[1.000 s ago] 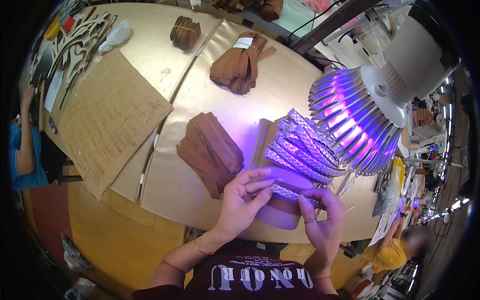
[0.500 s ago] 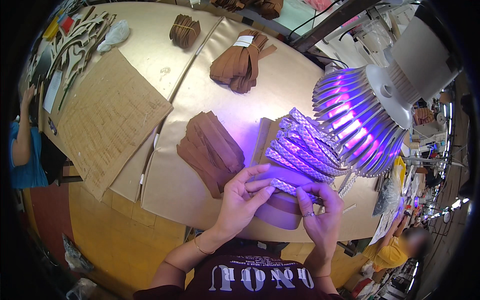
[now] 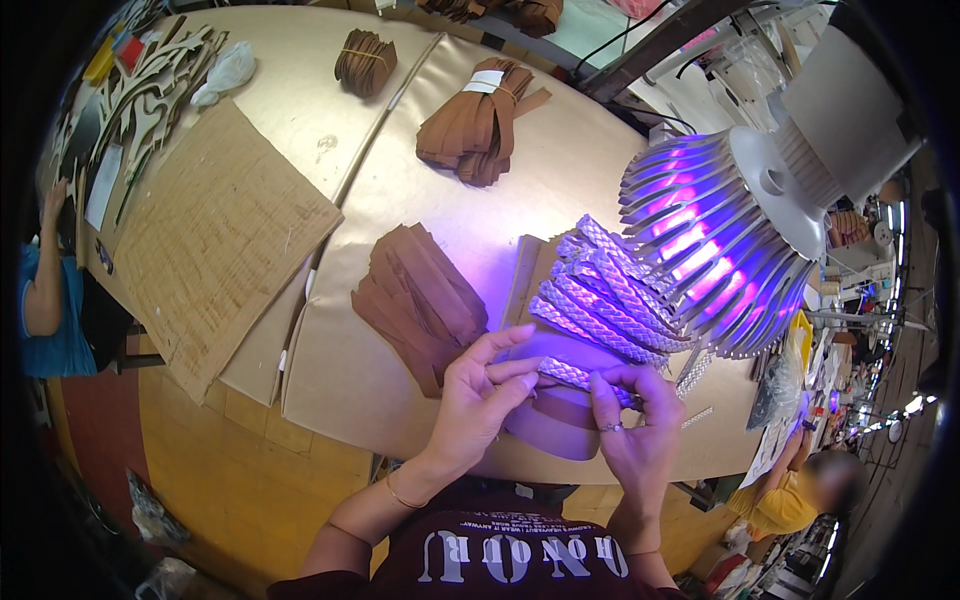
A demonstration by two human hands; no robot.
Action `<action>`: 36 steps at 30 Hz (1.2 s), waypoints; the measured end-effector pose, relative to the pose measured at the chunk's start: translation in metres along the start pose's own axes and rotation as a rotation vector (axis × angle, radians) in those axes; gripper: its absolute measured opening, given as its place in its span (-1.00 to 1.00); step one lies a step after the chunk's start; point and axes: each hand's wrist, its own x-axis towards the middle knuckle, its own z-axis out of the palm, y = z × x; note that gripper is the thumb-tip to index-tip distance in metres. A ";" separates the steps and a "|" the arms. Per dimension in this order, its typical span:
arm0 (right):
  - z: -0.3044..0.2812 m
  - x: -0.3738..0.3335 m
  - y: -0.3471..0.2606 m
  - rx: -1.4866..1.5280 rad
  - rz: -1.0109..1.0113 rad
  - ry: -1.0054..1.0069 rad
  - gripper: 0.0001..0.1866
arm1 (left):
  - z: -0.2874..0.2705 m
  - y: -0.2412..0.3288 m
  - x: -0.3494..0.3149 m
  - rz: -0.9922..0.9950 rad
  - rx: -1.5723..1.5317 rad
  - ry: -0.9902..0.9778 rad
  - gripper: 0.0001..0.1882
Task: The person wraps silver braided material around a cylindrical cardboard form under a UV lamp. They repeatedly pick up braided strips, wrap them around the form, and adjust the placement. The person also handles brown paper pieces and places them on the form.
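A short braided strap (image 3: 572, 376), lit violet by the lamp, stretches between my two hands. My left hand (image 3: 478, 395) is closed in a pinch at its left end, with the index finger raised. My right hand (image 3: 640, 415) pinches the strap's right part between thumb and fingers. Just beyond them lies a stack of similar braided straps (image 3: 600, 300) on a brown board (image 3: 527, 268). Beneath the held strap a smooth curved band (image 3: 555, 435) shows, tinted violet. To the left of my hands sits a pile of flat brown strips (image 3: 420, 305).
A large lamp with a finned head (image 3: 700, 240) hangs close over the right side. Further back are bundled brown strips (image 3: 478, 125) and a smaller bundle (image 3: 366, 62). A tan board (image 3: 235, 230) covers the left of the gold-coloured table (image 3: 330, 375). People stand at both sides.
My left thumb and fingers have shifted slightly left, baring more of the strap's end. My right hand stays nearly where it was.
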 end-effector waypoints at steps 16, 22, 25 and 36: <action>0.000 0.002 -0.009 -0.120 -0.004 0.014 -0.85 | 0.004 -0.004 0.001 0.230 0.454 0.152 -0.64; 0.002 0.005 -0.007 -0.114 -0.072 0.052 -0.88 | 0.006 -0.007 -0.008 0.758 1.082 0.101 -0.71; 0.001 0.006 -0.007 -0.111 -0.067 0.040 -0.89 | 0.009 -0.013 -0.012 0.762 1.166 -0.072 -0.65; -0.056 -0.006 0.020 -0.096 0.069 0.035 -0.72 | 0.006 -0.007 -0.015 0.768 1.455 -0.241 -0.60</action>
